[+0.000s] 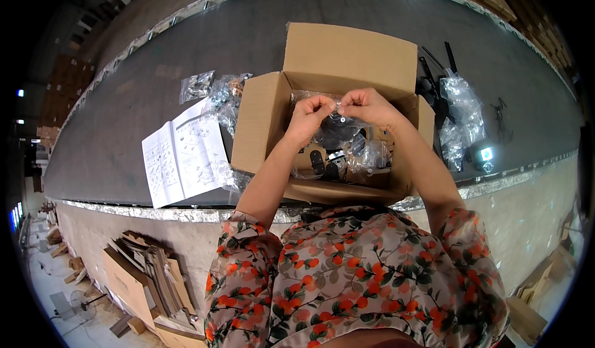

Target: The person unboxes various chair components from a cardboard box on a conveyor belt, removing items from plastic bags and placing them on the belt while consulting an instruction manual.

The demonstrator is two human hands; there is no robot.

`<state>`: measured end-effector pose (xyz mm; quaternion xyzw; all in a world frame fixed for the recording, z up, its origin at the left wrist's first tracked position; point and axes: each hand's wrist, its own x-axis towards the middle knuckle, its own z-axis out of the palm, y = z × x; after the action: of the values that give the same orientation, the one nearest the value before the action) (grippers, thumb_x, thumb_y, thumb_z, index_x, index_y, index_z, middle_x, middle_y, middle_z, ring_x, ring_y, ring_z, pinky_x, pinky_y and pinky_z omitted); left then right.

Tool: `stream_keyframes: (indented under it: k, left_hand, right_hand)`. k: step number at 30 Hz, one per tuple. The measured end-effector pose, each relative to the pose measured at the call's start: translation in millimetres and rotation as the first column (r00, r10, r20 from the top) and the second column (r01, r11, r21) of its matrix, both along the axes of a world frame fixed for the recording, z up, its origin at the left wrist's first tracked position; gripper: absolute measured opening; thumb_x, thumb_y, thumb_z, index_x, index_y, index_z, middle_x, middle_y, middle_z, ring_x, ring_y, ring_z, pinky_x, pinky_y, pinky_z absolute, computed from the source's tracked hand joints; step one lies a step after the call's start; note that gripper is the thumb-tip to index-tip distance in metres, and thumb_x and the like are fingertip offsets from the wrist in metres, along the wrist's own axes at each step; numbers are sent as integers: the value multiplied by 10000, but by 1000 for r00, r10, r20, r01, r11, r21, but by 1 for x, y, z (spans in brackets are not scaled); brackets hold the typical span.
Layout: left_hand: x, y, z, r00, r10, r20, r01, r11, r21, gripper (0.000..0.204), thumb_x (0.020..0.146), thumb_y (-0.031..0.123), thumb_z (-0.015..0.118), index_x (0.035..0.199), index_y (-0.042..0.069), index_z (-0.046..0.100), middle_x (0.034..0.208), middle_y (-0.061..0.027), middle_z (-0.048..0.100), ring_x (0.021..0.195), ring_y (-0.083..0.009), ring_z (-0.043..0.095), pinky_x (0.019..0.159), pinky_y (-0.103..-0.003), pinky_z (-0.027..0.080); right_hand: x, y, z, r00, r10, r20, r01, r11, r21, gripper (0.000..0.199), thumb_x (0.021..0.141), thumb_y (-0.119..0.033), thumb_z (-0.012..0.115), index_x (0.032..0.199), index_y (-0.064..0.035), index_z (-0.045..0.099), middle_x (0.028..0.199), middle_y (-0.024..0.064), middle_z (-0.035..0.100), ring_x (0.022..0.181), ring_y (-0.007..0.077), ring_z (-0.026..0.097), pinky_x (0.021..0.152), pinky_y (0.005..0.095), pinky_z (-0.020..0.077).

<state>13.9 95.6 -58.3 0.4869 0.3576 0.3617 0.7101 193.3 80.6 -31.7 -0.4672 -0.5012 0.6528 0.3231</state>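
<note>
Both my hands are raised over an open cardboard box, close together near its far side. My left hand pinches the top of a clear plastic bag between thumb and fingers. Opposite it, my right hand pinches the same bag's edge. A small light piece shows at the bag just below my fingertips, too small to name. Inside the box lie black parts and more clear plastic bags; my forearms hide some of the contents.
Left of the box, a printed instruction sheet and bags of small hardware lie on the dark table. To the right are black rods, bagged parts and a lit device. Flattened cardboard leans below.
</note>
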Motion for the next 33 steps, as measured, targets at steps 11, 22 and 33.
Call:
stream_keyframes:
  k: [11, 22, 33]
  left_hand:
    - [-12, 12, -3, 979, 187, 85, -181, 980, -78, 99, 839, 137, 515, 835, 44, 551, 787, -11, 579, 754, -91, 550, 642, -206, 413]
    - [-13, 8, 2, 957, 258, 132, -235, 958, -167, 110, 837, 160, 520, 828, 54, 550, 775, -5, 569, 724, -92, 543, 607, -220, 397]
    - [-13, 4, 7, 965, 223, 139, -186, 953, -239, 80, 823, 157, 541, 814, 80, 559, 767, 12, 577, 729, -89, 552, 627, -227, 405]
  right_hand:
    - [27, -18, -11, 993, -89, 84, 83, 994, 67, 180, 764, -108, 611, 904, 0, 575, 778, -7, 579, 718, 41, 510, 669, 182, 406]
    - [21, -16, -9, 973, -230, -30, 232, 967, 106, 119, 773, -129, 602, 831, -25, 595, 706, -29, 545, 647, 33, 461, 597, 166, 372]
    - [12, -13, 4, 981, -179, 69, 172, 981, 88, 127, 760, -116, 612, 836, -20, 578, 732, -15, 552, 689, 50, 489, 656, 187, 397]
